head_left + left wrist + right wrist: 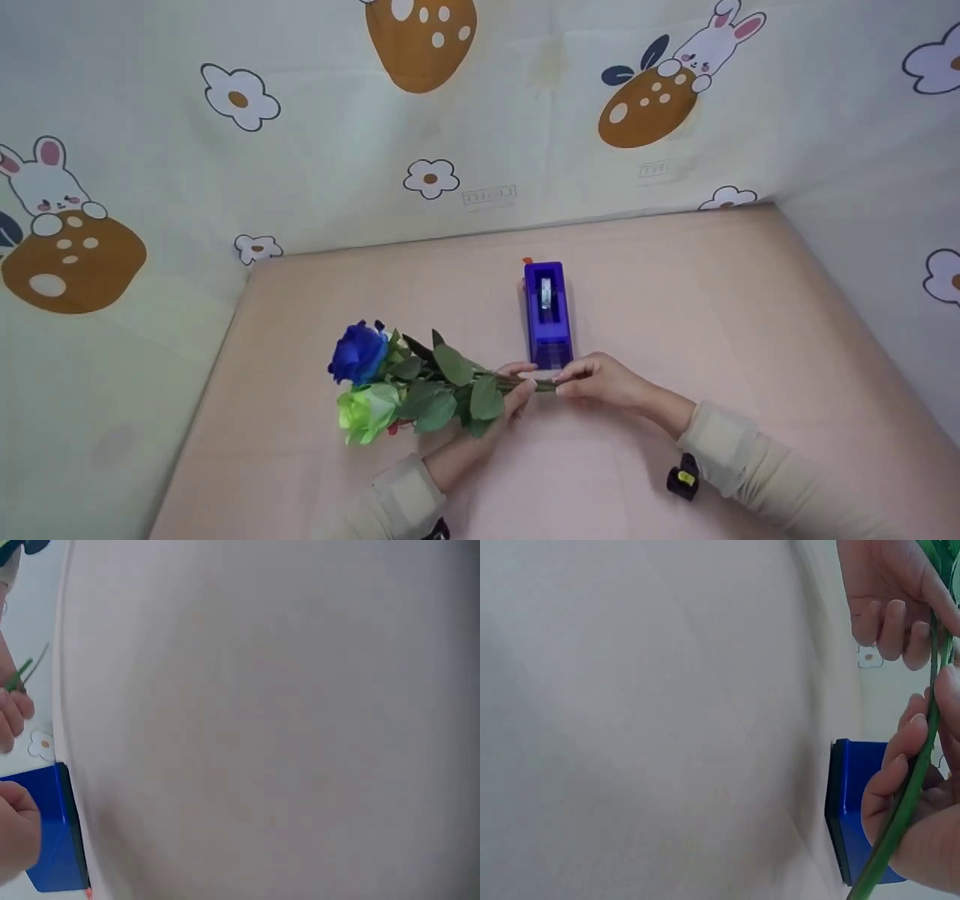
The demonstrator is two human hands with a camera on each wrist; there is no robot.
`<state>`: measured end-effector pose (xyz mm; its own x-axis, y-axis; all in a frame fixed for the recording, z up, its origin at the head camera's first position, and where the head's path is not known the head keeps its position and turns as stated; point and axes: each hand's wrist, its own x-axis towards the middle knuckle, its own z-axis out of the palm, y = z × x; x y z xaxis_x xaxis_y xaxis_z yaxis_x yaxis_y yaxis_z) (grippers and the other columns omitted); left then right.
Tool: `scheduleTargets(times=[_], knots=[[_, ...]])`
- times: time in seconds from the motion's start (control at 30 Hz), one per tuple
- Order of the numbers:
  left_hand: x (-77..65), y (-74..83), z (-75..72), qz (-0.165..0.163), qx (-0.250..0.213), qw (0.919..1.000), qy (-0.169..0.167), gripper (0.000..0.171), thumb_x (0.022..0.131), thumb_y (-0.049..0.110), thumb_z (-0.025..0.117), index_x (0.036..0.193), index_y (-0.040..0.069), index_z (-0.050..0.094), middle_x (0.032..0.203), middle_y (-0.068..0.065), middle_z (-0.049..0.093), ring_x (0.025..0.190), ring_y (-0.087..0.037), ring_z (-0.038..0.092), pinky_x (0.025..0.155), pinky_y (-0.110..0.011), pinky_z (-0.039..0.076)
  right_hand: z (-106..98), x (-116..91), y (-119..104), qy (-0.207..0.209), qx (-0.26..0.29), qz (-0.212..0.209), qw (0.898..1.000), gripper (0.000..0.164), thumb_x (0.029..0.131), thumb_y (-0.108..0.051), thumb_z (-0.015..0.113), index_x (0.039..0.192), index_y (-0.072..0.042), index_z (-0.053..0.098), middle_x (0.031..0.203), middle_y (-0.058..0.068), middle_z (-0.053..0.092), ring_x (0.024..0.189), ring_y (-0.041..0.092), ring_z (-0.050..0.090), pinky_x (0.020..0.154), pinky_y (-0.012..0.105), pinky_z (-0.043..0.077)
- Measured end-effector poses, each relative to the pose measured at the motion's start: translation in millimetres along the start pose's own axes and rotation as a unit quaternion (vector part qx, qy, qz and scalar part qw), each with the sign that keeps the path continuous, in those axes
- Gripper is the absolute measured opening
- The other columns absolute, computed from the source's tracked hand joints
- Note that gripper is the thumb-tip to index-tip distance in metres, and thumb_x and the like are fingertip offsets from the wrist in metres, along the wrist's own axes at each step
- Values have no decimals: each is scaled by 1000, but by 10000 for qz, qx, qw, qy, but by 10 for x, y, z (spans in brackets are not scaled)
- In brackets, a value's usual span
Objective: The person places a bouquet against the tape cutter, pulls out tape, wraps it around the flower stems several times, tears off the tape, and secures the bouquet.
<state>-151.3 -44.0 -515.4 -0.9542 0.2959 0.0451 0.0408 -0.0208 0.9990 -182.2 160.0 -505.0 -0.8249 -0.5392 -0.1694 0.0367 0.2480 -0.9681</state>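
Rose bouquet [437, 411], gripped at its stems [909, 799] by both hands of the person before me. Left grip: the left hand [517, 395] closes thumb and fingers about the stems just below the leaves. Right grip: the right hand [611, 382] pinches them near the bare ends, just beside the left. The long axis runs roughly crosswise to the person; the blue rose [358, 352] and green rose [367, 412] lie leftward of both grips, so the left hand is nearer the blossoms. Beyond the fingers, the blue tape dispenser [553, 330] stands on the tabletop [660, 277], its length nearly square to the stems, its near end just beside both hands. No brand is legible on it. Farther off, the printed wall cloth [337, 150] bears faint boxed lettering [489, 196], too pale to read.
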Motion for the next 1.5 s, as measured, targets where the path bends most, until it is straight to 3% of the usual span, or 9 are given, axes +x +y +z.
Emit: scheduleTargets(times=[0.07, 0.17, 0.3, 0.6, 0.77, 0.97, 1.07, 1.27, 1.5], knots=[[-36, 2, 49, -653, -595, 9958, 248, 29, 91, 16, 55, 110, -5, 55, 58, 4, 47, 46, -4, 40, 46, -18, 32, 31, 3, -7, 209, -114, -171, 9996, 23, 81, -6, 67, 93, 12, 64, 71, -6, 58, 58, 3, 47, 54, 18, 40], [-75, 5, 134, -1412, -1806, 9714, 620, 17, 93, 23, 52, 90, 7, 56, 59, 6, 46, 47, -5, 39, 49, -18, 31, 79, 16, -19, 493, -506, -522, 9961, 20, 79, -6, 69, 90, 10, 66, 78, 5, 66, 65, 2, 53, 59, 18, 44], [-100, 7, 197, -1738, -2873, 9382, 834, 24, 95, 24, 48, 73, 18, 43, 63, 6, 43, 54, -6, 37, 54, -17, 30, 91, 34, -66, 705, -1354, -829, 9848, 21, 75, -13, 73, 86, 4, 68, 85, 14, 68, 74, 2, 55, 66, 17, 46], [-60, -5, 156, -1193, -3169, 9378, 771, 25, 94, 10, 48, 70, 16, 43, 60, 5, 43, 56, -8, 35, 54, -19, 28, -73, 68, -67, -189, -3589, -1465, 9216, 18, 86, -20, 61, 88, -3, 67, 78, 2, 66, 65, 5, 50, 62, 24, 46], [-44, -4, 196, -1530, -3028, 9340, 1121, 7, 94, 20, 50, 88, 16, 51, 62, 6, 40, 56, -6, 35, 54, -17, 28, -25, 34, 20, 519, -3936, -1951, 8968, 11, 84, -17, 63, 79, -8, 63, 72, -3, 62, 64, 8, 52, 60, 26, 45], [-20, 45, 217, -2020, -2987, 9226, 1370, 21, 96, 28, 47, 99, 12, 60, 64, 8, 44, 52, -3, 36, 51, -15, 30, 25, -7, 53, 1168, -4211, -2371, 8677, 12, 82, -19, 66, 81, -7, 66, 71, -1, 64, 62, 10, 56, 59, 26, 48], [4, 62, 190, -1936, -3126, 9211, 1278, 21, 96, 26, 46, 94, 13, 62, 67, 6, 44, 56, -3, 37, 53, -15, 31, 3, -18, -23, 888, -4087, -1999, 8861, 21, 88, -24, 59, 84, -5, 67, 73, 1, 64, 65, 12, 56, 62, 28, 48], [44, 67, 102, -1644, -3159, 9313, 765, 19, 95, 23, 46, 89, 16, 62, 71, 4, 43, 64, -7, 37, 56, -17, 30, -159, 2, -209, -293, -2687, -392, 9620, 40, 98, -25, 42, 79, 5, 61, 61, 2, 51, 56, 11, 45, 55, 23, 39], [59, 58, 49, -1650, -3185, 9312, 649, 29, 94, 25, 49, 115, 7, 57, 70, 5, 43, 62, -6, 37, 56, -18, 31, -160, -8, -214, -235, -2186, -375, 9748, 24, 93, -14, 51, 89, 6, 62, 63, 11, 53, 58, 10, 46, 54, 20, 39]])
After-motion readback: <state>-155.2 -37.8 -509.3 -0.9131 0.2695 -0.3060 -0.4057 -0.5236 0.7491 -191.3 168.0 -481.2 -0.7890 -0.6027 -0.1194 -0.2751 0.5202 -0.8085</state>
